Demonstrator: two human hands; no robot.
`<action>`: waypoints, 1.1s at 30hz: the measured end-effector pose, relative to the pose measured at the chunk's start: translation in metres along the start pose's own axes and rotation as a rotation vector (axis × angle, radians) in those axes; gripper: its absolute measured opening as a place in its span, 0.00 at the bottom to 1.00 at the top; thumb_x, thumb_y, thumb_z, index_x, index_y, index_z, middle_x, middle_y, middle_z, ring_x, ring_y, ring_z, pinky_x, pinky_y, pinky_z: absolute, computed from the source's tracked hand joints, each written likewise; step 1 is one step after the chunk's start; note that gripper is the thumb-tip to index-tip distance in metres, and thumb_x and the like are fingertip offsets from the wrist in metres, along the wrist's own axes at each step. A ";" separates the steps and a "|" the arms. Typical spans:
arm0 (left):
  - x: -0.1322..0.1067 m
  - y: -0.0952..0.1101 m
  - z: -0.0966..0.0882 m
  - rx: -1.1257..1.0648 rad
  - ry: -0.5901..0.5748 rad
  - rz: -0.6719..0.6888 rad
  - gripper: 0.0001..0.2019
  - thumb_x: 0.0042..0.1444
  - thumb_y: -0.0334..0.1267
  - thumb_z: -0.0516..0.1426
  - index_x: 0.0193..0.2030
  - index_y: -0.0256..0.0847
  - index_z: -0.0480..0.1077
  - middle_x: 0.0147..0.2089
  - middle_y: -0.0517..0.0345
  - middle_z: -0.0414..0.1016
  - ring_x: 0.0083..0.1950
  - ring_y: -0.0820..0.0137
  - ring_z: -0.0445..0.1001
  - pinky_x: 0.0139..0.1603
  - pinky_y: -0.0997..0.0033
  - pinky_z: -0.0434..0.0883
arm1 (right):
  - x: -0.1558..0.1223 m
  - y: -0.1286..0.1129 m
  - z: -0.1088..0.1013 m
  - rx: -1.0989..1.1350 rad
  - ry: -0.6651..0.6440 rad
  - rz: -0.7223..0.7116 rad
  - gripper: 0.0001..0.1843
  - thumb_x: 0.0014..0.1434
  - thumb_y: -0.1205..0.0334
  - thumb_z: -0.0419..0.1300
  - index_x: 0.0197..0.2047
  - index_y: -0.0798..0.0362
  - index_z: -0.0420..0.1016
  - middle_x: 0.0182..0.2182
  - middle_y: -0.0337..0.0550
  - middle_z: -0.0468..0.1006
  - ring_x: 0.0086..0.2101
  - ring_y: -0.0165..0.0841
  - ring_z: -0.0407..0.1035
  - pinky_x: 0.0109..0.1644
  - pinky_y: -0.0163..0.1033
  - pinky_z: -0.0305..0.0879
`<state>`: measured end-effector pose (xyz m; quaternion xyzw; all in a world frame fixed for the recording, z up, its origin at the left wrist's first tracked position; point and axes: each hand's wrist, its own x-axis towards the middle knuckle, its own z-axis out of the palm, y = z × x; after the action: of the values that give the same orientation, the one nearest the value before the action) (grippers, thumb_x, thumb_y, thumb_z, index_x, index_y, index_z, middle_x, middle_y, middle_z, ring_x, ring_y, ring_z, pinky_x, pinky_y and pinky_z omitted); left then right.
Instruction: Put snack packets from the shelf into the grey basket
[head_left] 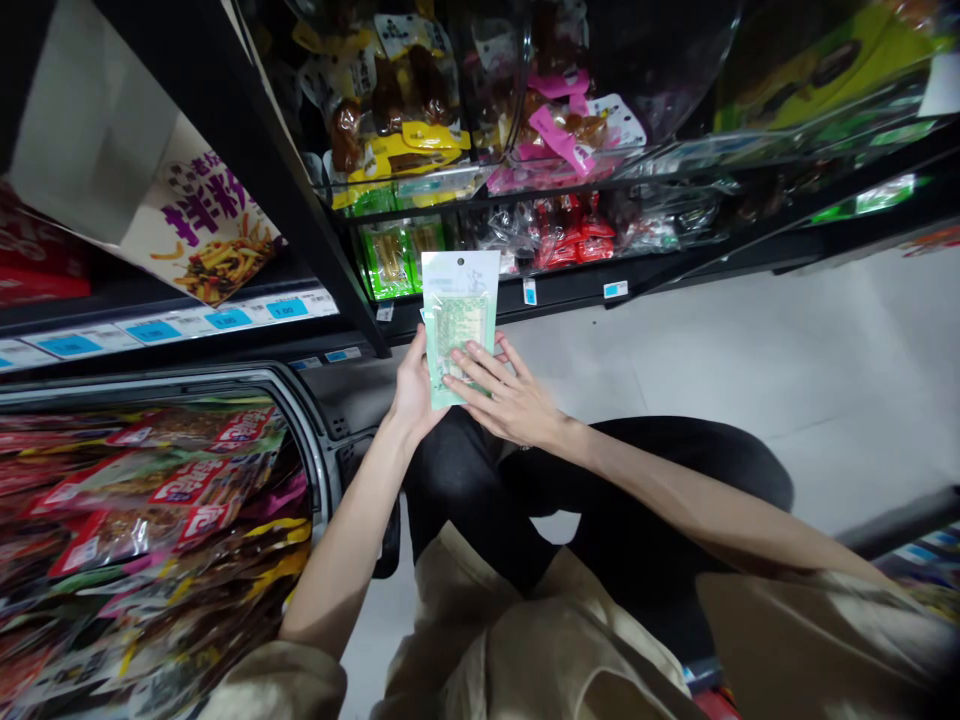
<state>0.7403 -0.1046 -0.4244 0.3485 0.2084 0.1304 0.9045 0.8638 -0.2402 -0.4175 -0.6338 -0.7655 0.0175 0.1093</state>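
Currently, the left hand (412,388) grips the packet (459,325) along its side; the right hand (516,398) lies open across its lower front. Position: above the knee (459,465), near the shelf (570,293). Loosened left-hand support could let the packet slip floorward.

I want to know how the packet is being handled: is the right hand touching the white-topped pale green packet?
Touching: the head view shows the right hand's fingers lying across the white-topped pale green packet's lower face.
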 end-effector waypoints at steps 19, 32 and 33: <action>0.005 -0.006 0.002 0.081 0.083 0.206 0.26 0.57 0.46 0.60 0.63 0.49 0.69 0.61 0.53 0.75 0.66 0.59 0.70 0.66 0.59 0.69 | 0.001 0.000 0.009 0.190 0.100 0.141 0.48 0.70 0.50 0.55 0.79 0.51 0.28 0.75 0.54 0.47 0.73 0.47 0.46 0.75 0.62 0.49; 0.011 -0.018 -0.004 0.186 0.357 0.343 0.30 0.42 0.49 0.73 0.49 0.40 0.72 0.49 0.51 0.80 0.49 0.61 0.78 0.49 0.66 0.76 | 0.008 -0.008 0.011 0.900 0.170 0.587 0.22 0.66 0.46 0.60 0.55 0.51 0.75 0.48 0.48 0.81 0.47 0.41 0.77 0.54 0.49 0.76; 0.011 -0.019 -0.005 0.202 0.371 0.337 0.28 0.42 0.50 0.73 0.47 0.39 0.73 0.48 0.51 0.80 0.47 0.61 0.79 0.47 0.66 0.76 | 0.009 -0.007 0.013 1.034 0.181 0.653 0.21 0.65 0.44 0.61 0.52 0.51 0.77 0.44 0.45 0.82 0.43 0.39 0.78 0.50 0.46 0.77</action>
<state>0.7499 -0.1111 -0.4436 0.4368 0.3217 0.3192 0.7771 0.8526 -0.2312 -0.4271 -0.6995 -0.4120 0.3648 0.4558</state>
